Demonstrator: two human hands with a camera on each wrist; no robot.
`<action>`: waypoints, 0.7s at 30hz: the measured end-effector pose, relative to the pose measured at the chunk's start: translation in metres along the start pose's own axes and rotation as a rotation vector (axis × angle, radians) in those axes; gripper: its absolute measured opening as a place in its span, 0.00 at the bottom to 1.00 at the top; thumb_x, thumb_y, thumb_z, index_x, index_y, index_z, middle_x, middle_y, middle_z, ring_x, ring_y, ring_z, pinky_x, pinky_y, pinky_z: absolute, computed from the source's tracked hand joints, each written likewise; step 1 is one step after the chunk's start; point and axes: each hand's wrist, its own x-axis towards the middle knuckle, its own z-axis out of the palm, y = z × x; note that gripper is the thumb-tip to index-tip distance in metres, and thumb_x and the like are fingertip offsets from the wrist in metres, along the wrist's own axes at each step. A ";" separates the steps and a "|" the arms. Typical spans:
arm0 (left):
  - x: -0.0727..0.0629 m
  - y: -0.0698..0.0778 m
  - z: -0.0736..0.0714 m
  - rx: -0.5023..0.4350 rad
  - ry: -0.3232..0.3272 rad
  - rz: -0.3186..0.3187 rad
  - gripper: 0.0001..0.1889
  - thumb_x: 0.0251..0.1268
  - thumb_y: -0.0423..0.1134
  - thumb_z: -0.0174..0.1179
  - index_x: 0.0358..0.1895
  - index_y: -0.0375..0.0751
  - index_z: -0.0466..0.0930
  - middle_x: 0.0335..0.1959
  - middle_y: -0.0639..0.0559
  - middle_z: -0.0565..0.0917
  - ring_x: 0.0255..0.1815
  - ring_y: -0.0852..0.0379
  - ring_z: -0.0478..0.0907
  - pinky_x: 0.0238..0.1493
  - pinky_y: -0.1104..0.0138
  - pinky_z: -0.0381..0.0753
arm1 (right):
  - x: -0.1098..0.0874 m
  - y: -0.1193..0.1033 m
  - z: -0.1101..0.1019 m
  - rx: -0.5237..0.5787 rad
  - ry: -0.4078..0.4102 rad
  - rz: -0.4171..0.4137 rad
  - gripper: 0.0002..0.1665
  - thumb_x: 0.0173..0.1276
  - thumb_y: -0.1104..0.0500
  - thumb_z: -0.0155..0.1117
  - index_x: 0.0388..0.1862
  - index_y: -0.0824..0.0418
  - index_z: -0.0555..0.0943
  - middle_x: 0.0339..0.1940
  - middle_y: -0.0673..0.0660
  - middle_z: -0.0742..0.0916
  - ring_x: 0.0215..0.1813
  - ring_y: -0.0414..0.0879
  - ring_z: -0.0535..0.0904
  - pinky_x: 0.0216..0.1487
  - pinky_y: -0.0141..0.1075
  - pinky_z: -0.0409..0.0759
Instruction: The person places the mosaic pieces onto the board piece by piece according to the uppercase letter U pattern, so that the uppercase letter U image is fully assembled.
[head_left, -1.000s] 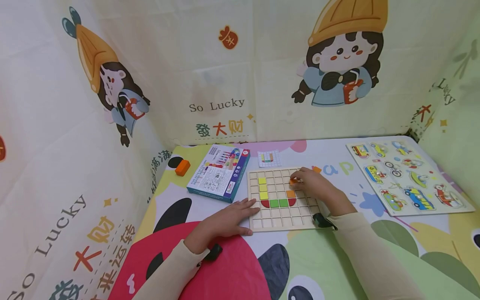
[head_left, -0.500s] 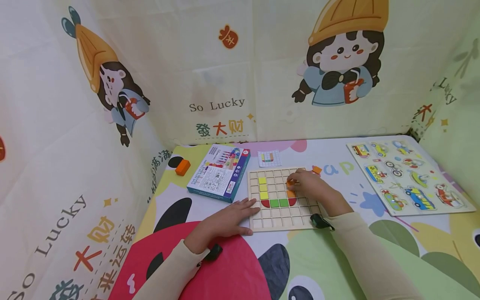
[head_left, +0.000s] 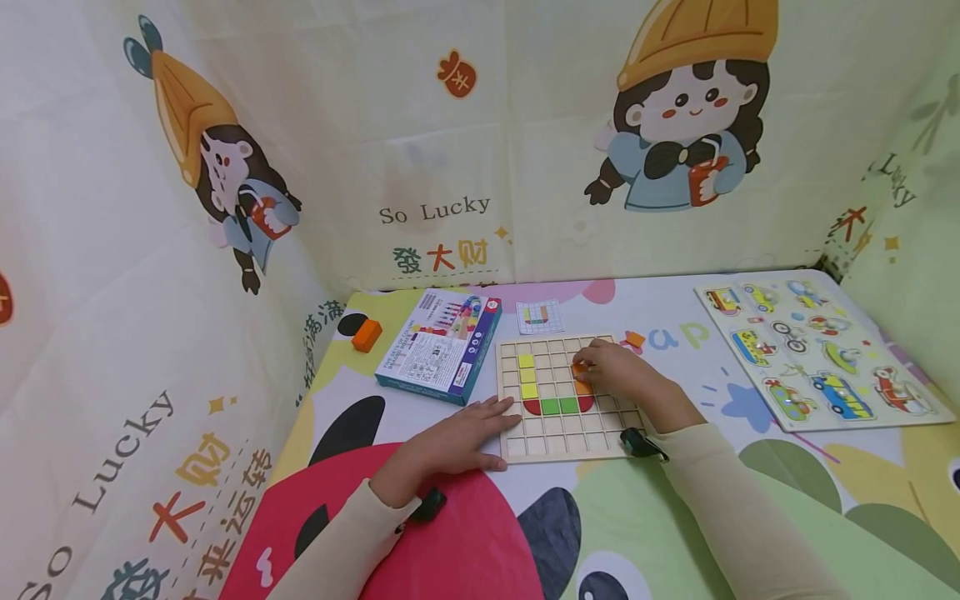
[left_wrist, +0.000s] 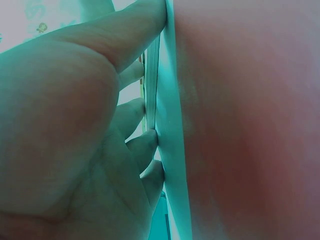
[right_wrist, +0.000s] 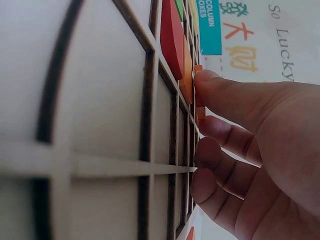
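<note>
My right hand [head_left: 630, 375] pinches an orange tile [right_wrist: 199, 102] between thumb and forefinger, low over a wooden grid board [head_left: 540, 447]. The tile is at the cell just beyond another orange tile [head_left: 584, 388], which lies in the grid. Red corner pieces [head_left: 532, 407] flank two green tiles [head_left: 550, 407] in a row, and several yellow tiles [head_left: 527, 376] run up the left side. My left hand [head_left: 457, 437] lies with fingers spread, its fingertips on the board's left edge. In the left wrist view, the straight fingers [left_wrist: 142, 150] reach the board's side.
Beyond the board lie a small pattern card [head_left: 538, 317] and a loose orange tile [head_left: 634, 339]. A flat blue-edged box [head_left: 427, 358] is at the left, with an orange block [head_left: 367, 335] past it. A vehicle peg puzzle [head_left: 817, 367] lies on the right.
My right hand has shifted slightly left, bringing the orange tile down to the column above the other orange tile, then nearly stopped. The left hand has stayed put.
</note>
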 end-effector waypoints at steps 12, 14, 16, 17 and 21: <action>0.000 0.000 0.001 -0.005 0.000 -0.018 0.44 0.58 0.63 0.62 0.77 0.64 0.54 0.79 0.62 0.48 0.78 0.56 0.39 0.73 0.55 0.53 | 0.002 0.001 0.002 -0.022 -0.012 -0.007 0.13 0.67 0.60 0.66 0.51 0.59 0.84 0.43 0.56 0.79 0.42 0.51 0.76 0.50 0.46 0.78; 0.000 0.000 0.000 -0.005 0.000 -0.019 0.44 0.58 0.63 0.63 0.77 0.63 0.54 0.79 0.61 0.48 0.78 0.55 0.40 0.73 0.54 0.53 | 0.002 0.001 0.001 -0.029 -0.010 -0.016 0.13 0.67 0.60 0.66 0.50 0.59 0.84 0.43 0.56 0.79 0.42 0.51 0.75 0.50 0.46 0.78; 0.000 0.000 0.000 -0.008 0.001 -0.018 0.44 0.58 0.63 0.63 0.77 0.63 0.54 0.79 0.61 0.48 0.78 0.55 0.40 0.73 0.54 0.53 | 0.002 0.001 0.001 -0.034 -0.008 -0.021 0.13 0.67 0.60 0.66 0.50 0.59 0.84 0.43 0.56 0.79 0.42 0.51 0.75 0.50 0.46 0.78; 0.000 0.000 0.000 -0.008 0.001 -0.018 0.44 0.58 0.63 0.63 0.77 0.63 0.54 0.79 0.60 0.48 0.78 0.55 0.40 0.73 0.54 0.53 | 0.002 0.001 0.001 -0.034 -0.008 -0.022 0.13 0.67 0.60 0.66 0.50 0.59 0.84 0.43 0.56 0.79 0.42 0.51 0.75 0.50 0.46 0.78; 0.000 0.000 0.000 -0.013 0.002 -0.017 0.44 0.58 0.63 0.63 0.77 0.62 0.55 0.79 0.60 0.48 0.78 0.55 0.40 0.72 0.54 0.53 | 0.002 0.000 0.002 -0.033 -0.006 -0.029 0.13 0.67 0.60 0.66 0.50 0.60 0.84 0.43 0.57 0.79 0.42 0.51 0.75 0.50 0.45 0.78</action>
